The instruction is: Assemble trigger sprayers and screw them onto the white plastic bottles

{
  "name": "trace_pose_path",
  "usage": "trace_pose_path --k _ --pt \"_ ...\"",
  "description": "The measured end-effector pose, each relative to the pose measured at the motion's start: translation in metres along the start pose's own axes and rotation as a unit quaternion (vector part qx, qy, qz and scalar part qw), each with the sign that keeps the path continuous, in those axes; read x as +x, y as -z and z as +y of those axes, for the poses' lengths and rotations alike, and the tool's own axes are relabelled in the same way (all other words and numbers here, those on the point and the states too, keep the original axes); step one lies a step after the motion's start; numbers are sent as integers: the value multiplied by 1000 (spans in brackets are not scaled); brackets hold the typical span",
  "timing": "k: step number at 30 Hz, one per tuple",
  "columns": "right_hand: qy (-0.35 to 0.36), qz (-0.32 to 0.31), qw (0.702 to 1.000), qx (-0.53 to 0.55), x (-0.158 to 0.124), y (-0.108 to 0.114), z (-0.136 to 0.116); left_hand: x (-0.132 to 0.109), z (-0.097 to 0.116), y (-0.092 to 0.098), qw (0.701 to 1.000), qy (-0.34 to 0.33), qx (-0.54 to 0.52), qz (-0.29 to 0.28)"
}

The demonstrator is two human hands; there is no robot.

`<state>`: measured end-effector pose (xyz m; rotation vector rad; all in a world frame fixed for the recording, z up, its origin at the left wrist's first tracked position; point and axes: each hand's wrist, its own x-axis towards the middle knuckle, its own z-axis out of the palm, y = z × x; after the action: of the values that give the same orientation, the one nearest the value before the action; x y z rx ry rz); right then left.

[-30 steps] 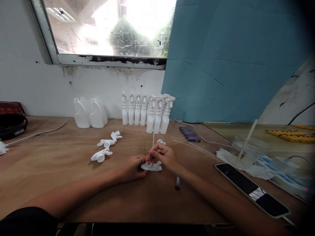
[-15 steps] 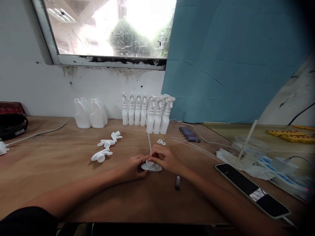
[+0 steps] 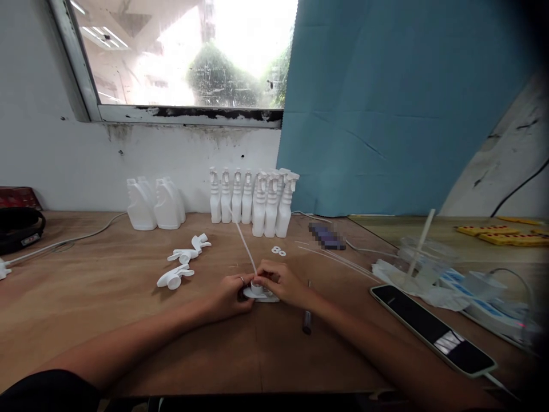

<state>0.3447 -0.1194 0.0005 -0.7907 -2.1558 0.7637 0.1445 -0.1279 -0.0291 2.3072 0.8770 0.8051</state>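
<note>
My left hand [image 3: 229, 293] and my right hand [image 3: 283, 282] meet at the middle of the wooden table [image 3: 107, 320], both closed on a white trigger sprayer head [image 3: 259, 293] lying there. A thin white dip tube [image 3: 246, 246] rises from the head and leans up and to the left; my right fingertips pinch it at its base. Two loose sprayer heads [image 3: 182, 266] lie to the left of my hands. Two small white washers [image 3: 278, 250] sit just beyond my right hand.
Bottles with sprayers [image 3: 253, 195] and two capless white bottles [image 3: 152, 203] stand along the wall. A dark marker [image 3: 307, 321] lies by my right wrist. A phone [image 3: 433, 329], plastic bags [image 3: 424, 269], loose tubes [image 3: 338, 257] and a power strip [image 3: 493, 312] lie at right.
The dip tube has tilted from upright over to the left, and my right hand has lowered onto the sprayer head. The camera has shifted slightly.
</note>
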Motion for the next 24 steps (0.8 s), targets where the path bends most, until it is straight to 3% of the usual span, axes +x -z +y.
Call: trace_pose_path --k 2,6,10,11,12,14,15,18,20,22,24 --pt "-11 9 998 58 -3 1 7 0 2 2 998 20 -51 16" --pt "-113 25 977 181 -2 1 20 1 8 10 991 44 -120 48" --pt "-136 92 957 239 3 9 23 14 2 41 1000 9 6 12" --pt "-134 117 952 249 3 14 22 19 -4 55 998 -2 52 28" --pt "-132 142 947 257 3 20 22 26 -12 72 991 -5 104 80" --pt "-127 183 935 274 3 35 21 38 -35 112 956 26 218 194" --pt "-121 199 929 288 3 42 20 44 -48 134 923 67 269 269" --pt "-99 231 905 343 3 65 22 55 -87 192 858 142 306 388" --pt "-89 245 891 371 4 77 24 58 -109 218 764 253 324 497" --pt "-91 256 885 379 4 85 28 59 -129 232 716 340 313 523" --pt "-101 259 887 369 3 90 33 60 -143 237 713 396 298 495"
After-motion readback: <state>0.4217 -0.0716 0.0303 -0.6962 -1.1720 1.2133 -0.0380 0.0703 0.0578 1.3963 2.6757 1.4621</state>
